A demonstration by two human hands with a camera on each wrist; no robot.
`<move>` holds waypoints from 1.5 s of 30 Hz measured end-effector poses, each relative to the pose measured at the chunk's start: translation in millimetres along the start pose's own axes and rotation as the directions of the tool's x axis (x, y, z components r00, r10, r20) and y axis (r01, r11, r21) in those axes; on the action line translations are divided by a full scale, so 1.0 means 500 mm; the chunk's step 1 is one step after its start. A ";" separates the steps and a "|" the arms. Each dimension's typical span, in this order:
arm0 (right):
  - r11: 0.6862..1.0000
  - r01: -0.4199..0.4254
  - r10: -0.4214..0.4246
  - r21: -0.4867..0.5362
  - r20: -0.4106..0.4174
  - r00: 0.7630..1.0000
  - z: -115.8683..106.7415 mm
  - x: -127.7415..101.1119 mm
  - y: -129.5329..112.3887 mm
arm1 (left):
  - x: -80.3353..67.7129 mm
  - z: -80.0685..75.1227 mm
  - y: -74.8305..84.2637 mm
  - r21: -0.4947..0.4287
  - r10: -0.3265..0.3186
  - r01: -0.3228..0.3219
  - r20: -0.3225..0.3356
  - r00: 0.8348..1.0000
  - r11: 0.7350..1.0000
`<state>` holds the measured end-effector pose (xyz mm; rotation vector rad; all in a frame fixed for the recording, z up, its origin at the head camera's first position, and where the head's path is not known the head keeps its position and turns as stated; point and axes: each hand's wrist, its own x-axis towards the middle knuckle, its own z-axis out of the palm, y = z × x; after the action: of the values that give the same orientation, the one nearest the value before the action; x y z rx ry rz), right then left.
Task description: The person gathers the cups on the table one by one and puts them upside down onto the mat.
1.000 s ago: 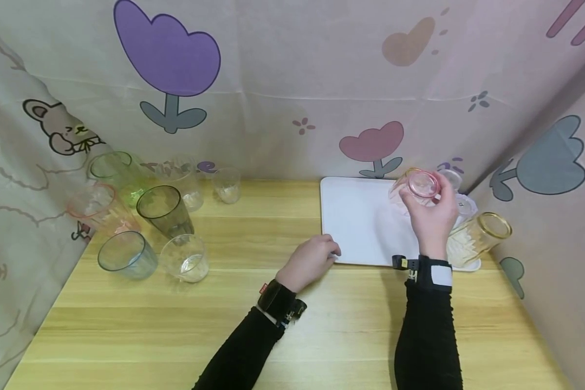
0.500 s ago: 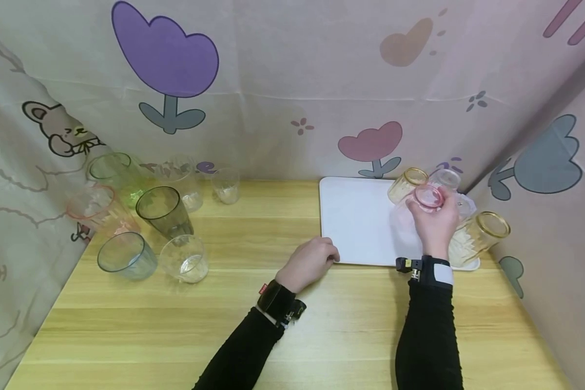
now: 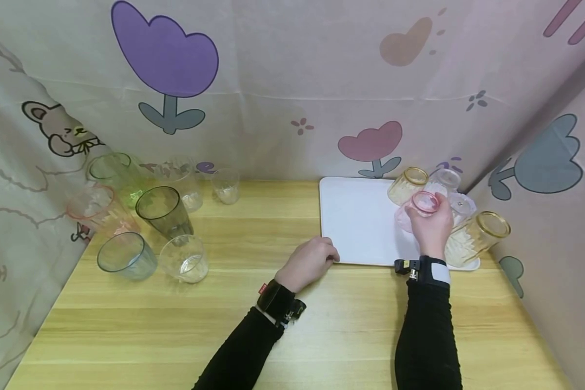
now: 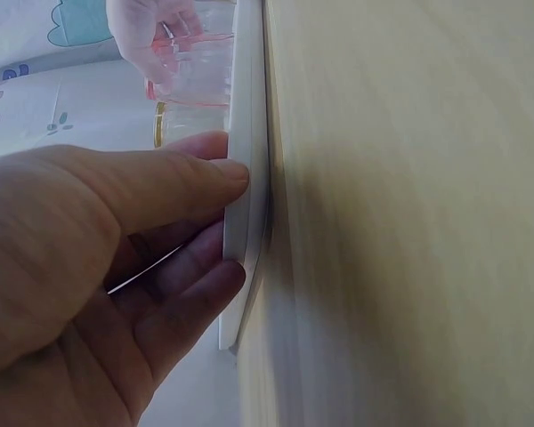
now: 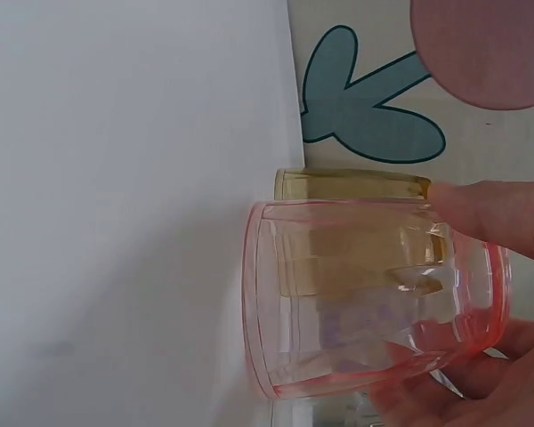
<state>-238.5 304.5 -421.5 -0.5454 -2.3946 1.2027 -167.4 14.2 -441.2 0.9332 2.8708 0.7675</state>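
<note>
Head view: at the right of the frame, a pink glass (image 3: 425, 202) is pinched by the right hand (image 3: 433, 227) near its narrow base, which is turned up, with the wide mouth facing down. In the right wrist view the thumb is set against one side and the fingers against the other; by this grip the rim is presumably kept free to meet the surface. The glass is placed over the right part of a white tray (image 3: 358, 222); whether its whole rim is touching cannot be told.

At the tray's lower left corner, the edge is pinched between thumb and fingers by the left hand (image 3: 308, 264), probably so that sliding is prevented.

Just behind the pink glass, a rear amber glass (image 3: 407, 185) is seen, also mouth down. Two clear glasses (image 3: 460, 206) and a front amber glass (image 3: 479, 238) are crowded along the tray's right side, an arrangement by which room seems to be saved on the left.

On the wooden table (image 3: 253, 341), at the left of the frame, tinted and clear tumblers (image 3: 166, 212) are grouped mouth up, well apart from the tray.
</note>
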 end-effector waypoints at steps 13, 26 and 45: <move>1.000 0.028 -0.028 0.014 -0.002 1.000 0.005 0.005 0.005 | 0.000 0.001 0.001 -0.002 -0.004 0.004 0.000 1.000 1.000; 0.994 0.105 -0.104 0.022 -0.074 0.992 -0.005 -0.017 -0.046 | -0.001 -0.005 -0.006 -0.061 -0.028 0.026 -0.037 0.999 0.998; 0.859 0.503 -0.512 0.096 0.186 0.838 0.076 -0.129 -0.189 | -0.014 -0.120 -0.136 -0.337 -0.404 0.246 -0.563 0.721 0.909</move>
<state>-219.0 194.3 -376.5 0.2452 -2.4440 1.0988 -208.8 -63.9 -420.8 0.1099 3.1959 1.5821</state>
